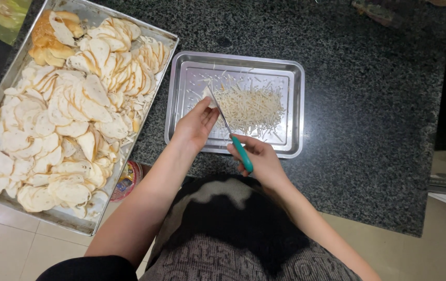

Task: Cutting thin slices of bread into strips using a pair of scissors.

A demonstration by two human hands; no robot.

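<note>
My right hand [261, 157] grips the teal handle of a knife [243, 154], and its thin blade runs up and left over a small steel tray [297, 106]. My left hand [196, 125] pins a pale slice [208, 97] against the blade inside that tray. A heap of fine pale shreds [251, 108] lies in the tray to the right of the blade.
A large metal tray [20, 66] at the left is heaped with several pale round slices [72, 104], browner ones at its far corner. Both trays rest on a dark speckled stone counter [368, 93]. A small colourful packet [125, 178] lies under the big tray's near edge.
</note>
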